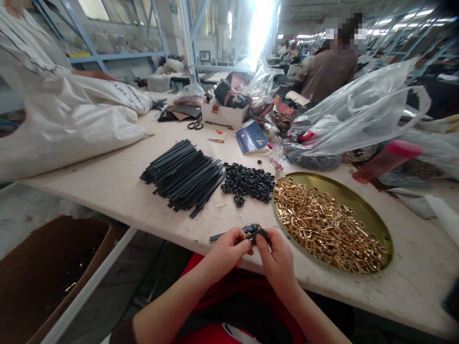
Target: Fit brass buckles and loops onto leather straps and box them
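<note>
At the near edge of a pale worktable (107, 179), a person's left hand (233, 246) and right hand (275, 249) pinch a small dark piece (255, 235) between thumbs and fingertips. Black strips (182, 177) and dark loops (248, 182) lie beyond; a round tray (335, 184) of gold-coloured metal parts (322, 222) sits to the right. A slackened pinch could drop the piece over the edge; a bumped tray might spill.

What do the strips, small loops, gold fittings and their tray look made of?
Dark strips: matte, flat, probably leather or imitation. Small black loops: likely similar, faint sheen. Gold-coloured fittings: apparently polished metal, bright glints. Round tray: smooth, brassy reflections, likely metal.
</note>
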`<control>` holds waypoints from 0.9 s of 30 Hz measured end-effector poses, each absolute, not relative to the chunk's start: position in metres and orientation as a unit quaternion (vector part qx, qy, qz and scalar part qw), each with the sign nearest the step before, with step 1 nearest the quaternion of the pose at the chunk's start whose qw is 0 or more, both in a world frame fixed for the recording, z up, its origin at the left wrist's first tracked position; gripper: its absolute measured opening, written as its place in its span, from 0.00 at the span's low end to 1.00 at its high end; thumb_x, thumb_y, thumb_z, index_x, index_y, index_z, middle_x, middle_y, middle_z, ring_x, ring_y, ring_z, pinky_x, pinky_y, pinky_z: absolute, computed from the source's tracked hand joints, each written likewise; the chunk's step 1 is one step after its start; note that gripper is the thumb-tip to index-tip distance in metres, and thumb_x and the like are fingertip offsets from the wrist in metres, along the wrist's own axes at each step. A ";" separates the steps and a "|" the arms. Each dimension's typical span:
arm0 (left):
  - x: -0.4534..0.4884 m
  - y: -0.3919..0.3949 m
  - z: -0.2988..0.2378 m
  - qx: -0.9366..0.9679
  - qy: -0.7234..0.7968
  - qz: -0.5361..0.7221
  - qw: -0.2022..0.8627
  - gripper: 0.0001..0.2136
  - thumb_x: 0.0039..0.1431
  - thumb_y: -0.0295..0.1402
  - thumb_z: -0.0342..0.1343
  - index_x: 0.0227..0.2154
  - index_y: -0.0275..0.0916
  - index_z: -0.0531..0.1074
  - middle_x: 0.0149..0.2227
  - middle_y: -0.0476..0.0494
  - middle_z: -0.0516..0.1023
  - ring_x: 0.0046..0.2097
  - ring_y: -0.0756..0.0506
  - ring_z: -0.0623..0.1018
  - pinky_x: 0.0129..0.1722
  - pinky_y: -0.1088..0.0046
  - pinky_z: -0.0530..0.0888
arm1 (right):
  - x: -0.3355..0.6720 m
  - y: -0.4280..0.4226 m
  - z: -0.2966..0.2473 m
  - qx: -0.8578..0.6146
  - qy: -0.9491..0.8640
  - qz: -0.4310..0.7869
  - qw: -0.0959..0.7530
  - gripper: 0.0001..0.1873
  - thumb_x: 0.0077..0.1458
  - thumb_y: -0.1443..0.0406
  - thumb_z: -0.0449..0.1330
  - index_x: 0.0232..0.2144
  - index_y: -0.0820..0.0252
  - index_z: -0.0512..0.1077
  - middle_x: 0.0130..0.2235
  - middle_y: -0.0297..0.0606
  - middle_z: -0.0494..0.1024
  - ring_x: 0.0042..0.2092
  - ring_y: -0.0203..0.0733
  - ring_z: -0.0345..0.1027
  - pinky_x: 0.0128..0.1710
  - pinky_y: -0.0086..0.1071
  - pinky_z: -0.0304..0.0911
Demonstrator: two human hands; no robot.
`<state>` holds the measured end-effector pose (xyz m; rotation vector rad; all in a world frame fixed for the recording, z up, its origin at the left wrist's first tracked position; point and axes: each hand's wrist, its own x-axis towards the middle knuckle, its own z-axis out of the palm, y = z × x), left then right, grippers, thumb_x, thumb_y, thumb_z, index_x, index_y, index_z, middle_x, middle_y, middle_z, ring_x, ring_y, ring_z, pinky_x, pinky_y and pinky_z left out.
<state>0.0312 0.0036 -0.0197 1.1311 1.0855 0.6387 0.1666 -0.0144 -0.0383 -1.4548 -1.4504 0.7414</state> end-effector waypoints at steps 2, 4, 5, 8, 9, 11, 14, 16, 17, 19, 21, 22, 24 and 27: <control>0.032 0.004 -0.018 0.490 0.479 0.281 0.671 0.10 0.52 0.38 0.50 0.26 0.37 0.60 0.25 0.52 0.70 0.17 0.57 0.61 0.17 0.81 0.58 | 0.166 -0.013 -0.037 -0.600 -0.560 0.345 0.455 0.12 0.56 0.57 0.49 0.27 0.57 0.65 0.25 0.34 0.70 0.28 0.38 0.63 0.28 0.31 0.58; 0.033 0.005 -0.016 0.482 0.482 0.282 0.675 0.09 0.51 0.38 0.50 0.26 0.37 0.60 0.25 0.52 0.70 0.18 0.57 0.61 0.18 0.81 0.59 | 0.166 -0.011 -0.036 -0.599 -0.542 0.375 0.455 0.13 0.56 0.56 0.48 0.26 0.57 0.64 0.23 0.32 0.70 0.27 0.37 0.63 0.27 0.30 0.58; 0.033 0.005 -0.016 0.478 0.484 0.283 0.676 0.09 0.51 0.38 0.50 0.26 0.37 0.60 0.25 0.51 0.70 0.18 0.57 0.61 0.18 0.81 0.59 | 0.166 -0.009 -0.036 -0.598 -0.540 0.377 0.457 0.13 0.56 0.56 0.48 0.26 0.58 0.64 0.23 0.32 0.70 0.26 0.37 0.63 0.27 0.30 0.59; 0.035 0.007 -0.016 0.474 0.488 0.284 0.676 0.09 0.50 0.37 0.51 0.25 0.37 0.60 0.24 0.51 0.70 0.18 0.57 0.61 0.19 0.81 0.59 | 0.167 -0.009 -0.037 -0.608 -0.559 0.339 0.451 0.12 0.56 0.57 0.48 0.29 0.58 0.65 0.25 0.34 0.71 0.27 0.38 0.65 0.28 0.31 0.60; 0.035 0.007 -0.016 0.475 0.487 0.283 0.676 0.09 0.50 0.37 0.51 0.25 0.37 0.60 0.24 0.51 0.70 0.18 0.57 0.61 0.19 0.80 0.60 | 0.169 -0.010 -0.039 -0.610 -0.575 0.312 0.447 0.11 0.56 0.58 0.49 0.30 0.57 0.65 0.26 0.35 0.72 0.28 0.39 0.65 0.29 0.32 0.60; 0.035 0.007 -0.017 0.481 0.490 0.281 0.670 0.09 0.50 0.37 0.51 0.25 0.37 0.60 0.24 0.52 0.69 0.18 0.56 0.62 0.19 0.80 0.60 | 0.171 -0.013 -0.044 -0.593 -0.622 0.251 0.446 0.08 0.55 0.60 0.50 0.32 0.57 0.66 0.29 0.37 0.74 0.32 0.41 0.67 0.32 0.35 0.61; 0.033 0.005 -0.016 0.517 0.520 0.273 0.623 0.08 0.50 0.36 0.50 0.24 0.37 0.62 0.20 0.54 0.66 0.19 0.55 0.62 0.20 0.79 0.60 | 0.174 -0.014 -0.049 -0.539 -0.675 0.212 0.457 0.05 0.53 0.62 0.54 0.32 0.55 0.67 0.34 0.39 0.74 0.37 0.43 0.67 0.39 0.38 0.61; 0.030 0.003 -0.013 0.548 0.540 0.259 0.585 0.08 0.50 0.37 0.50 0.23 0.37 0.63 0.18 0.55 0.64 0.20 0.54 0.63 0.21 0.79 0.60 | 0.175 -0.013 -0.050 -0.552 -0.651 0.261 0.452 0.05 0.51 0.61 0.55 0.31 0.55 0.67 0.31 0.37 0.74 0.34 0.42 0.66 0.36 0.36 0.62; 0.028 0.002 -0.012 0.562 0.542 0.247 0.574 0.09 0.50 0.38 0.50 0.23 0.37 0.63 0.17 0.55 0.64 0.20 0.53 0.63 0.21 0.78 0.60 | 0.174 -0.011 -0.049 -0.564 -0.625 0.310 0.443 0.06 0.50 0.60 0.56 0.29 0.56 0.66 0.28 0.35 0.72 0.31 0.40 0.66 0.32 0.34 0.62; 0.025 0.004 -0.010 0.584 0.537 0.225 0.566 0.11 0.50 0.40 0.51 0.22 0.37 0.64 0.17 0.55 0.65 0.20 0.53 0.63 0.21 0.78 0.60 | 0.173 -0.008 -0.047 -0.571 -0.571 0.413 0.421 0.09 0.49 0.58 0.56 0.26 0.57 0.65 0.23 0.31 0.69 0.26 0.37 0.63 0.26 0.31 0.59; 0.022 0.009 -0.012 0.590 0.541 0.217 0.559 0.12 0.48 0.41 0.53 0.20 0.37 0.63 0.18 0.54 0.66 0.20 0.53 0.63 0.21 0.78 0.59 | 0.172 -0.003 -0.045 -0.553 -0.549 0.474 0.409 0.11 0.48 0.57 0.57 0.25 0.58 0.64 0.22 0.30 0.68 0.25 0.36 0.61 0.25 0.29 0.58; 0.021 0.013 -0.014 0.583 0.546 0.226 0.558 0.12 0.47 0.41 0.55 0.21 0.37 0.63 0.18 0.54 0.66 0.20 0.53 0.63 0.21 0.79 0.59 | 0.171 0.000 -0.044 -0.543 -0.550 0.485 0.409 0.11 0.48 0.56 0.57 0.25 0.58 0.65 0.22 0.30 0.68 0.26 0.36 0.61 0.26 0.29 0.58; 0.019 0.022 -0.019 0.558 0.543 0.248 0.576 0.12 0.46 0.41 0.56 0.27 0.37 0.64 0.19 0.55 0.67 0.20 0.53 0.63 0.19 0.79 0.59 | 0.172 0.012 -0.043 -0.517 -0.571 0.502 0.393 0.13 0.51 0.55 0.54 0.25 0.58 0.65 0.23 0.30 0.69 0.27 0.36 0.62 0.27 0.29 0.58; 0.015 0.036 -0.025 0.561 0.511 0.256 0.599 0.16 0.50 0.40 0.53 0.40 0.38 0.63 0.22 0.55 0.69 0.19 0.53 0.64 0.19 0.79 0.60 | 0.175 0.043 -0.043 -0.501 -0.622 0.484 0.356 0.19 0.57 0.54 0.44 0.25 0.58 0.67 0.23 0.32 0.69 0.27 0.36 0.62 0.27 0.29 0.58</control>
